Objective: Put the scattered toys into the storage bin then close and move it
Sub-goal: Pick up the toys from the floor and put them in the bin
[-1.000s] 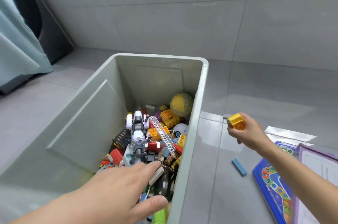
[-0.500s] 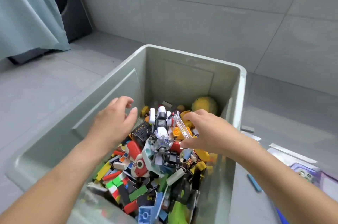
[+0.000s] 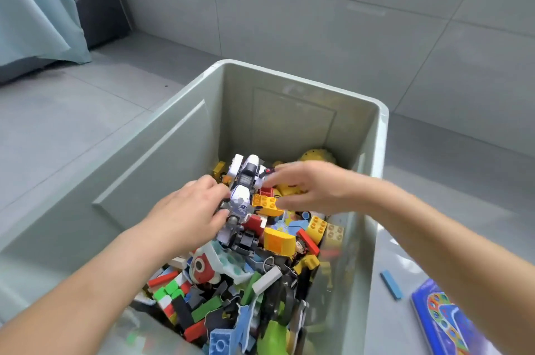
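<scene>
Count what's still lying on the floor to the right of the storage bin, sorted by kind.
Flat blue block: 1
Colourful game board, partly cut off by the frame edge: 1
Total: 2

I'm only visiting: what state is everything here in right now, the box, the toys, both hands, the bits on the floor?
storage bin, open, no lid on, well filled with toys.
white toy robot, lying on top of the pile.
left hand, fingers curled on the robot.
right hand, fingers straight, holding nothing.
blue stick, lying on the floor outside the bin.
blue game board, flat on the floor, partly cut off.
</scene>
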Demonstrator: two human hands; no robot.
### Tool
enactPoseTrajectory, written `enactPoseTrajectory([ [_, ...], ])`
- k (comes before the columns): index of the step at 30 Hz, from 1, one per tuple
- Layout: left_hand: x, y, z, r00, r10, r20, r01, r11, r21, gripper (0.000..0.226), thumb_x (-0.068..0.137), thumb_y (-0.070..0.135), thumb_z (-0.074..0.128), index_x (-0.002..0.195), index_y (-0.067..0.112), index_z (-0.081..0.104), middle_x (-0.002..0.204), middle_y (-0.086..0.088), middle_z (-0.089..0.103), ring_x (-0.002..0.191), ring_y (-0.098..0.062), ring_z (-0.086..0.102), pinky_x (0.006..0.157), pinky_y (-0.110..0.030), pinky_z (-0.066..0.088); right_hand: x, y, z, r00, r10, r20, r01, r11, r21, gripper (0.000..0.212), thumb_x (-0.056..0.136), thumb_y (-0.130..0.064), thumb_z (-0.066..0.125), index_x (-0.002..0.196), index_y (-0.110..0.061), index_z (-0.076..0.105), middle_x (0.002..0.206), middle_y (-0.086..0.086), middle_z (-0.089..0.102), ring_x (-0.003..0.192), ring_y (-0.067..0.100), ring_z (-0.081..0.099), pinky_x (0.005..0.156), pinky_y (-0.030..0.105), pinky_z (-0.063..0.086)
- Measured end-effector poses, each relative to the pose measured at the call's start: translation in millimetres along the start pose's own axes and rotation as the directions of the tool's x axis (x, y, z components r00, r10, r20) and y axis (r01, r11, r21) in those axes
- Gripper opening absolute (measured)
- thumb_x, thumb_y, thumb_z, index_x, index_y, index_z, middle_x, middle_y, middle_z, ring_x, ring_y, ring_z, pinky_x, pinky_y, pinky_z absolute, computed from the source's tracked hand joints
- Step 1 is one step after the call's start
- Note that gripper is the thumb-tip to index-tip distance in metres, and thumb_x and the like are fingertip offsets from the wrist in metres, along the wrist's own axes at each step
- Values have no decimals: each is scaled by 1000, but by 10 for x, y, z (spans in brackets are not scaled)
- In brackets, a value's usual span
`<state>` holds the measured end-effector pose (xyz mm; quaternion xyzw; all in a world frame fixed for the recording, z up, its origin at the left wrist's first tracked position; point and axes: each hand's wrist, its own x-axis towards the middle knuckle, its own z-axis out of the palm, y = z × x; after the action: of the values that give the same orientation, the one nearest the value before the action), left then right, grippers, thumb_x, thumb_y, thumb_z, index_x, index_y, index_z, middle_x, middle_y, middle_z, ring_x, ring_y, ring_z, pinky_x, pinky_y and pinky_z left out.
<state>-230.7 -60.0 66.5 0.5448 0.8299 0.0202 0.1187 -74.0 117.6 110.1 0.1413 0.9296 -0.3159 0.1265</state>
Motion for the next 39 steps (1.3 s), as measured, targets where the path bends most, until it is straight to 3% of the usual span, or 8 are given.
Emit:
enactPoseTrajectory([
  [3,-23,-29,82,992,41,116,-41,999,2,44,95,49,35,138,43,28,130,14,37,116,-8,45,91,-30,47,-554,464,-321,739,208,-641,90,912,400,14,90,-19,61,99,-27,69,97,-4,71,84,1,65,75,19,50],
  [6,-26,-17,136,982,61,181,-63,998,8,50,93,54,35,140,47,20,131,19,35,102,0,51,87,-24,48,-948,1398,-100,487,602,-633,-284,794,537,7,88,-18,61,84,-18,67,79,8,69,67,17,65,62,30,48],
  [9,1,-95,212,988,69,135,-73,997,22,49,89,58,35,137,48,25,121,24,35,96,4,52,84,-22,47,-1159,2099,803,544,796,-265,-744,604,286,26,83,-36,64,85,-11,66,78,3,64,83,28,66,67,32,48],
  [12,30,-197,266,995,56,85,-56,998,1,48,79,63,33,123,46,45,112,21,45,95,-3,56,80,-30,50,-1205,2232,1664,530,826,-192,-823,555,122,46,76,-58,61,93,-16,59,92,0,62,89,23,59,69,31,45],
  [18,34,-423,413,992,30,120,-18,995,-96,41,78,59,48,117,62,37,104,28,46,79,0,59,65,-37,54,-952,2376,1787,680,675,-286,-716,695,-63,31,87,-47,51,97,-17,51,110,5,57,104,27,53,77,34,36],
  [23,56,-435,377,998,16,60,-9,993,-114,33,84,61,37,117,61,36,112,34,42,73,0,58,60,-34,53,-625,2881,1230,500,691,-522,-698,678,230,28,89,-34,60,96,-8,52,112,10,51,100,30,50,75,38,45],
  [35,43,-142,110,995,-58,80,59,998,-8,42,89,52,39,130,39,39,116,21,41,93,-3,55,83,-32,49,2,3305,1139,629,597,-498,-680,733,20,20,89,-22,58,89,-9,43,96,15,52,88,32,47,65,37,37],
  [39,34,-83,83,997,-35,72,35,999,-2,41,93,48,39,132,37,37,116,19,39,97,-5,52,86,-30,47,-190,3104,1280,574,654,-493,-618,741,263,18,88,-21,60,89,-7,48,93,19,58,82,34,52,65,36,35],
])
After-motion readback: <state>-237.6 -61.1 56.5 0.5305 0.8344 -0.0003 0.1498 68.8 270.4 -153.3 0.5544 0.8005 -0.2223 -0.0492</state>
